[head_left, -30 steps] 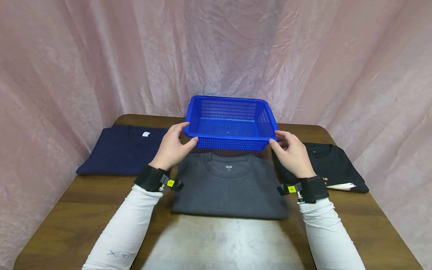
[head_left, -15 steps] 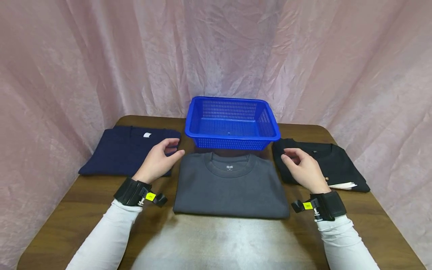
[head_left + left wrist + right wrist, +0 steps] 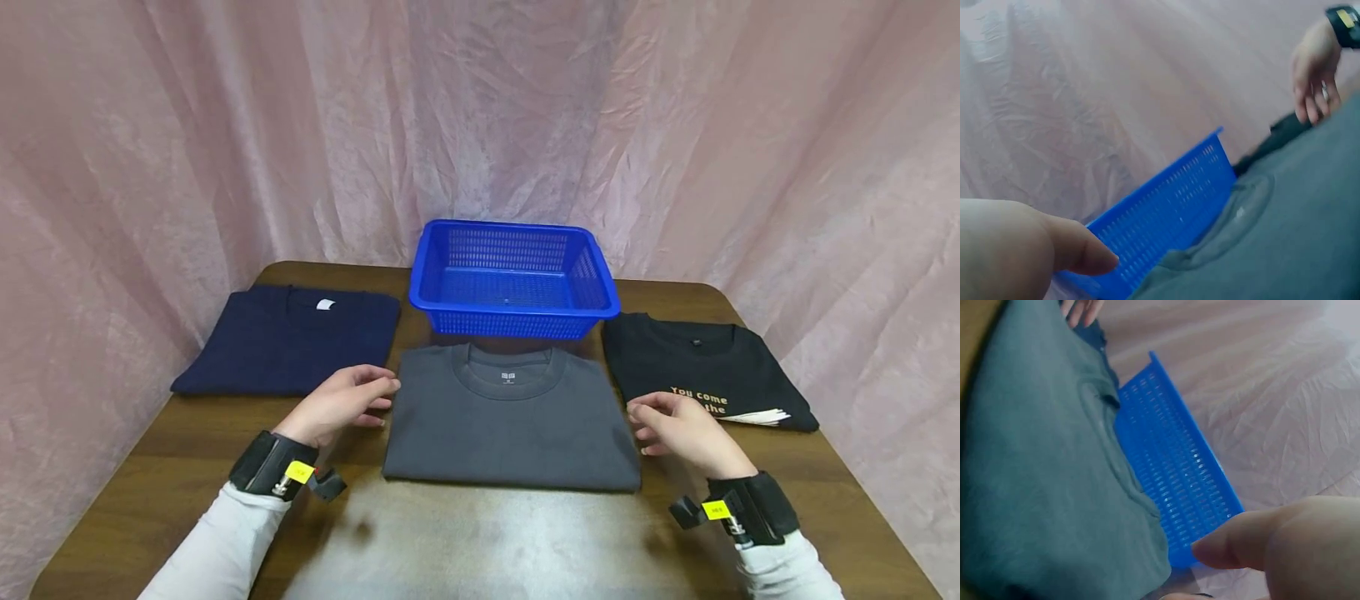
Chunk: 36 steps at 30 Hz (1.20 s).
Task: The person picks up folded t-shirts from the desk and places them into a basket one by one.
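Note:
A folded dark grey T-shirt (image 3: 510, 433) lies flat in the middle of the table, its collar towards the back. My left hand (image 3: 341, 404) is at the shirt's left edge, fingers loosely bent with the fingertips right beside the cloth. On the opposite side my right hand (image 3: 686, 429) has its fingertips at the right edge, also loosely bent. Neither hand holds anything. Behind the shirt stands a blue plastic basket (image 3: 513, 323) with nothing in it. In the left wrist view my thumb (image 3: 1079, 247) overlaps the basket's side.
A folded navy shirt (image 3: 300, 350) lies at the back left. To the right is a folded black T-shirt (image 3: 675, 350) with printed lettering, partly behind my right hand. The wooden table (image 3: 135, 492) ends at a pink curtain (image 3: 510, 108).
Both hands have let go of the basket's rim and come back towards me, down to the two sides of the grey T-shirt. The basket stays behind it.

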{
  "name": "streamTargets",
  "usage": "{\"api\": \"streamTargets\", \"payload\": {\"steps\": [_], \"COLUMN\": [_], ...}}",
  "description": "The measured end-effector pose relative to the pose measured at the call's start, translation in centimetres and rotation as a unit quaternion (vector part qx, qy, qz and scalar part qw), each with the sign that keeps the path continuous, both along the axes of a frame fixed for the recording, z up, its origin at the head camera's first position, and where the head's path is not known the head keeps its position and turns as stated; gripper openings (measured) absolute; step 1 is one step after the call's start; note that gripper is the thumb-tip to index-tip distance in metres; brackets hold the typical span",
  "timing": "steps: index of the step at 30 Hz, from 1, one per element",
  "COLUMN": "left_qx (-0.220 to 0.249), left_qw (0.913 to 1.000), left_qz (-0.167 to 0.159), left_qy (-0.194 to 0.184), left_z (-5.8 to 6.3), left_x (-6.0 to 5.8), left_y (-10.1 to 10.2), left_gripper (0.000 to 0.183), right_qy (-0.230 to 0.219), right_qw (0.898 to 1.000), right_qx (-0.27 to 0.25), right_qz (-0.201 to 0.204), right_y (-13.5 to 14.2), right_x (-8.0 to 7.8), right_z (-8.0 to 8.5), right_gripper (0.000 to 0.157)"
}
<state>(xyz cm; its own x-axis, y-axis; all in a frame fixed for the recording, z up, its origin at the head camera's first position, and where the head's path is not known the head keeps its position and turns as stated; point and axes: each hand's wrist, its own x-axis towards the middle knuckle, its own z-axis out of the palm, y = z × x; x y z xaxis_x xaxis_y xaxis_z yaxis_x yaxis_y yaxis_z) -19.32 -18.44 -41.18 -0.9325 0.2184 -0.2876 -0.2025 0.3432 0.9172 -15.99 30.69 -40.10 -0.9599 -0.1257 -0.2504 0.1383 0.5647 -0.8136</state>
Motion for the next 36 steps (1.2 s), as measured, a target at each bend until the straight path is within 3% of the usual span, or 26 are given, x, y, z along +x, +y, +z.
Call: {"api": "streamTargets", "payload": {"steps": [6, 10, 14, 18, 21, 23, 25, 28, 30, 32, 34, 36], "left_qx": [-0.013, 0.0, 0.002, 0.009, 0.05, 0.084, 0.108, 0.105, 0.093, 0.093, 0.103, 0.12], "left_qw": [0.9996, 0.9992, 0.9985, 0.9983, 0.9964, 0.9929, 0.9896, 0.9909, 0.993, 0.9932, 0.9908, 0.9868], "left_qz": [0.025, 0.035, 0.048, 0.038, 0.01, -0.009, -0.026, -0.036, -0.04, -0.042, -0.051, -0.058], "left_qy": [-0.007, -0.019, -0.027, -0.044, -0.069, -0.084, -0.092, -0.076, -0.061, -0.056, -0.071, -0.092], "left_z": [-0.2, -0.3, -0.4, -0.5, -0.7, -0.9, -1.1, -1.4, -1.4, -1.4, -1.4, -1.4], "left_x": [0.2, 0.1, -0.3, -0.7, -1.2, -1.5, -1.8, -2.1, -2.1, -2.1, -2.1, -2.0], "left_y": [0.6, 1.1, 1.6, 1.8, 2.0, 2.1, 2.2, 2.4, 2.5, 2.6, 2.5, 2.3], "left_gripper": [0.062, 0.067, 0.07, 0.065, 0.049, 0.036, 0.027, 0.027, 0.04, 0.05, 0.059, 0.073], "right_qy": [-0.021, -0.039, -0.073, -0.126, -0.162, -0.173, -0.172, -0.149, -0.13, -0.115, -0.114, -0.121], "right_qw": [0.999, 0.999, 0.996, 0.981, 0.962, 0.955, 0.956, 0.968, 0.975, 0.979, 0.979, 0.977], "right_qx": [0.032, 0.015, -0.036, -0.146, -0.221, -0.24, -0.237, -0.201, -0.177, -0.164, -0.168, -0.177], "right_qz": [0.006, -0.014, -0.035, -0.036, -0.023, -0.018, -0.02, -0.032, -0.031, -0.028, -0.021, -0.023], "right_y": [-0.4, -0.9, -1.1, -1.1, -1.0, -1.1, -1.4, -1.9, -2.3, -2.6, -2.8, -2.9], "right_x": [0.4, 0.1, -0.2, -0.6, -0.9, -1.1, -1.2, -1.2, -1.2, -1.1, -1.2, -1.3], "right_z": [-0.8, -1.1, -1.5, -2.0, -2.2, -2.2, -2.2, -2.0, -1.9, -1.9, -1.8, -1.8], "right_gripper": [0.044, 0.049, 0.058, 0.049, 0.029, 0.022, 0.025, 0.029, 0.026, 0.036, 0.052, 0.058]}}
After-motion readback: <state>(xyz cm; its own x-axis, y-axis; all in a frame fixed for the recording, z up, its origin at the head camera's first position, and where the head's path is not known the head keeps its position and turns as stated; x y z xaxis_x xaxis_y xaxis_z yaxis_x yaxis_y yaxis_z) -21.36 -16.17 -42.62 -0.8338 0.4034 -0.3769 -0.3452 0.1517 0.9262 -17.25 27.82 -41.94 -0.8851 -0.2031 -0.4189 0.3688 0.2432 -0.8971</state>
